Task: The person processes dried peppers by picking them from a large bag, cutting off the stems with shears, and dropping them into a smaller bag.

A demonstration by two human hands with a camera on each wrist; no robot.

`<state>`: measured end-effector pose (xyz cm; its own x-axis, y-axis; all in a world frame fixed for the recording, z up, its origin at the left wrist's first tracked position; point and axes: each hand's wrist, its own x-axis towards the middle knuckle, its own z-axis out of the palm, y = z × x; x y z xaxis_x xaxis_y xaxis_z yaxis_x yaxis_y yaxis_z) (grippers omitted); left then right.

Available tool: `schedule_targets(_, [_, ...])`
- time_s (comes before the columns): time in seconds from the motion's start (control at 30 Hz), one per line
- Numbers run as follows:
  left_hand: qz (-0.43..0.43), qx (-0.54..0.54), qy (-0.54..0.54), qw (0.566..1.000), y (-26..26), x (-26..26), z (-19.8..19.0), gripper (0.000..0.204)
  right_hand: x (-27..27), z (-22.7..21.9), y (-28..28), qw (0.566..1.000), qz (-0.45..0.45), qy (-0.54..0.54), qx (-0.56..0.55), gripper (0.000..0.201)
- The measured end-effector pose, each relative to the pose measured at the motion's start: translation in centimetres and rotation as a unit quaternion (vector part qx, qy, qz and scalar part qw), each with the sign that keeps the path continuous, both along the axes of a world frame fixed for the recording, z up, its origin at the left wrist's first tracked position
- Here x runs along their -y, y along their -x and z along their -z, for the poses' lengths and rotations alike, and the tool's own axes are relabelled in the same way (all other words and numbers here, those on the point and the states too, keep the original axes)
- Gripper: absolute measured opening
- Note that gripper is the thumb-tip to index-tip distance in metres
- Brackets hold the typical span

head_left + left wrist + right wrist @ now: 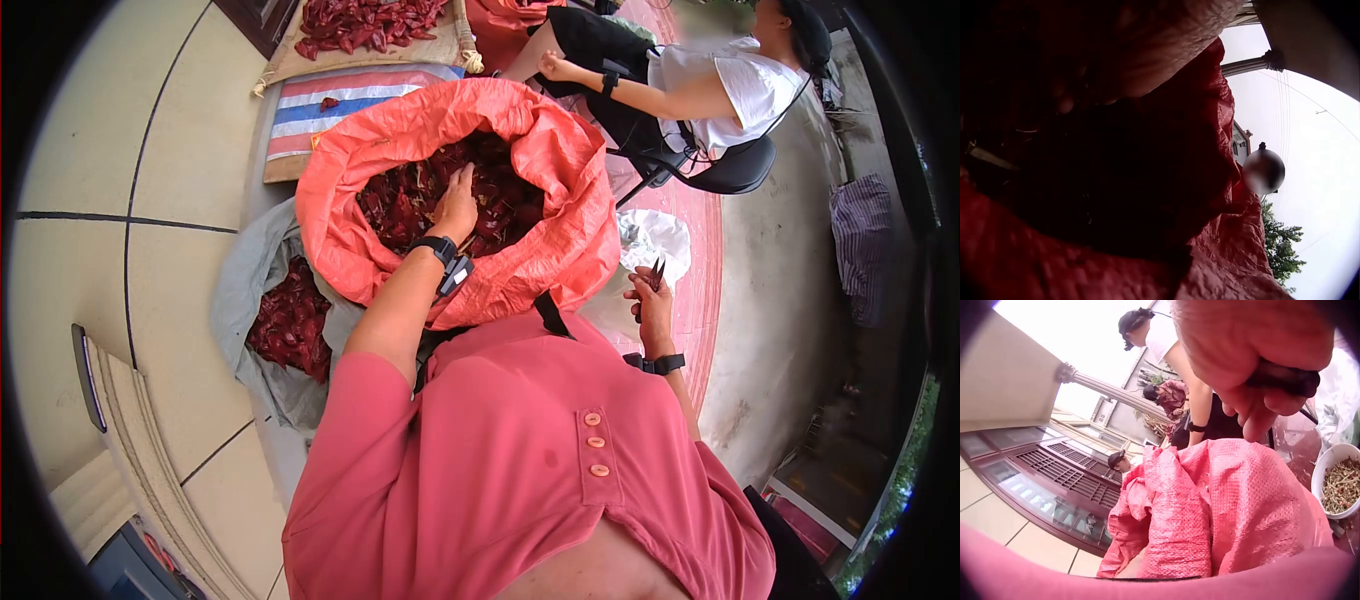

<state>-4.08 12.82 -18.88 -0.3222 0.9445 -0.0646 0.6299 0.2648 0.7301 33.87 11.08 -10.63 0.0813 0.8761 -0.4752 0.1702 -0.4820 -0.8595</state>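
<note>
Scissors point(657, 273) (2 tips) jut past right hand point(655, 312).

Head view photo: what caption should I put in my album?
Left hand inside a red sack of dark red plant pieces, right hand holding a pointed tool.

No text, label, brand, number or sign can be read in any of the three views. The left wrist unit point(450, 284) bears a small white patch point(461, 277), too small to tell whether anything is printed on it.
</note>
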Motion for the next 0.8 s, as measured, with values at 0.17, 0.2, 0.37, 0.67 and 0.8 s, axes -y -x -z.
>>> schedule_targets(0.17, [0.002, -0.06, 0.084, 0.995, 1.1, -1.7, 2.4, 0.044, 2.0, -3.7, 1.6, 0.996, -0.075, -0.046, 0.023, 0.019])
schedule_targets(0.2, [0.006, -0.069, 0.094, 0.993, 1.2, -1.6, 2.5, 0.044, 2.3, -4.4, 2.0, 0.994, -0.09, -0.05, 0.024, 0.018])
schedule_targets(0.37, [0.008, -0.054, 0.094, 0.994, 1.9, -0.3, 1.9, 0.033, 1.1, -8.0, 5.8, 0.983, -0.174, -0.061, 0.004, 0.014])
schedule_targets(0.67, [-0.07, 0.09, -0.055, 0.992, 1.4, 2.4, 1.1, 0.033, -3.6, -6.5, 16.3, 0.938, -0.312, -0.133, -0.073, 0.014])
schedule_targets(0.8, [-0.016, 0.17, -0.102, 0.98, 1.2, 3.4, -4.1, 0.03, -3.1, -6.9, 20.9, 0.938, -0.314, -0.147, -0.007, 0.015])
